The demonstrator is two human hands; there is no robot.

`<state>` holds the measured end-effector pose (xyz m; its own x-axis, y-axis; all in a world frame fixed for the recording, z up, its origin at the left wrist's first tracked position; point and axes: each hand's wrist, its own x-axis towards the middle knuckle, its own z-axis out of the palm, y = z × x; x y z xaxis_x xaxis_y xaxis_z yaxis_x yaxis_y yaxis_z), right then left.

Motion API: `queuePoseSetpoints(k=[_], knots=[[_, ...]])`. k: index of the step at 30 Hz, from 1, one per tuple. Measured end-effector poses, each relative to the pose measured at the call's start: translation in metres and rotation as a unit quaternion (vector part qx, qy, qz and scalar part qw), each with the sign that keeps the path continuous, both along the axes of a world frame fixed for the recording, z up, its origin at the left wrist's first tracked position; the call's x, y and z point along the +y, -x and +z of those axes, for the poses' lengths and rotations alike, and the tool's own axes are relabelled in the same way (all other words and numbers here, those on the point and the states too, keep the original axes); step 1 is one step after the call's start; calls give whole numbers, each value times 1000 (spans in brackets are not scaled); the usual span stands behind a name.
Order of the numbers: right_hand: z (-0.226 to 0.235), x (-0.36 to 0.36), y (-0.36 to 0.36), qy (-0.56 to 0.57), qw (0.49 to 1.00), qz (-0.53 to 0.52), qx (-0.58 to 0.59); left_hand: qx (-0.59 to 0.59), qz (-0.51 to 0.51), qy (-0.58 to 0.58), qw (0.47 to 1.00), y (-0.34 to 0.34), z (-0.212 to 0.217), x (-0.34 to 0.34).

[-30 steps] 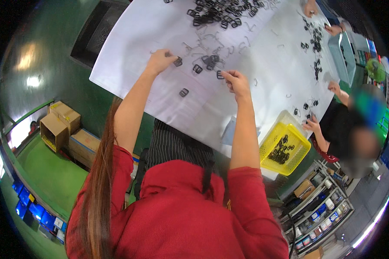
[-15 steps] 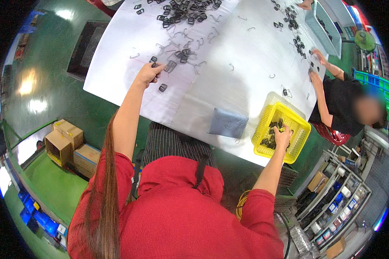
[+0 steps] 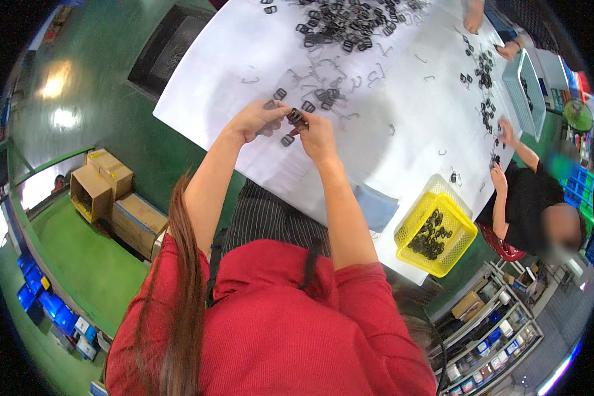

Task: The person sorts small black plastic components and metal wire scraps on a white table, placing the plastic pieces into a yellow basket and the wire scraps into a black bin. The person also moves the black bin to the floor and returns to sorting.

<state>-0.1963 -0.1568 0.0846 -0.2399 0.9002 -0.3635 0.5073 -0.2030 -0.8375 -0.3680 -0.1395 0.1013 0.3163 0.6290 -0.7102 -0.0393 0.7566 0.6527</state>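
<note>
**Both Hands Meet on One Black Buckle**

Your hands come together over the near part of the white-topped counter (image 3: 409, 158). Between them is a small, black, slotted rectangular buckle (image 3: 296, 117). Your left hand (image 3: 253, 123) has its thumb and forefinger pressed together at one side of it; your right hand (image 3: 319, 138) pinches the other side between its fingers. A dark piece also shows beside your left fingers, too small to make out.

Take that buckle as the clock's centre. One loose buckle (image 3: 280, 94) lies near at 11 o'clock, another (image 3: 288, 140) between 6 and 7, and a small cluster of black buckles (image 3: 328, 98) at 2. Thin, bent wire hooks (image 3: 340, 68) are strewn toward 1, with a broad heap of black buckles (image 3: 350, 26) beyond them.

Toward 5, by the counter's edge, lies a flat blue-grey piece of cloth-like material (image 3: 376, 206). At 4, well apart from your hands, a yellow plastic mesh basket (image 3: 449, 210) holds more black buckles (image 3: 429, 243). Near 3, a co-worker in a dark top (image 3: 528, 204) has one hand (image 3: 499, 177) at other buckles.
</note>
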Motion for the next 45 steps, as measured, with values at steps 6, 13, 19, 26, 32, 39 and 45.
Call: queuePoseSetpoints(k=[6,13,19,26,32,39,45], knots=[[-2,0,35,152,954,-109,236,-16,19,8,1000,24,-19,12],[0,18,31,372,799,-204,427,-97,12,-54,994,44,-33,35],[-26,41,0,118,987,-108,-2,-217,85,-11,972,66,-55,45],[-55,71,-32,-73,948,-100,-295,-253,43,-26,966,61,-36,57],[-50,74,-49,78,981,-176,-2,-149,-21,-67,986,59,-53,55],[-58,52,-20,-107,960,-96,-242,-134,18,-24,991,58,-50,57],[-64,62,-43,82,978,-174,77,47,18,-52,997,57,-72,52]])
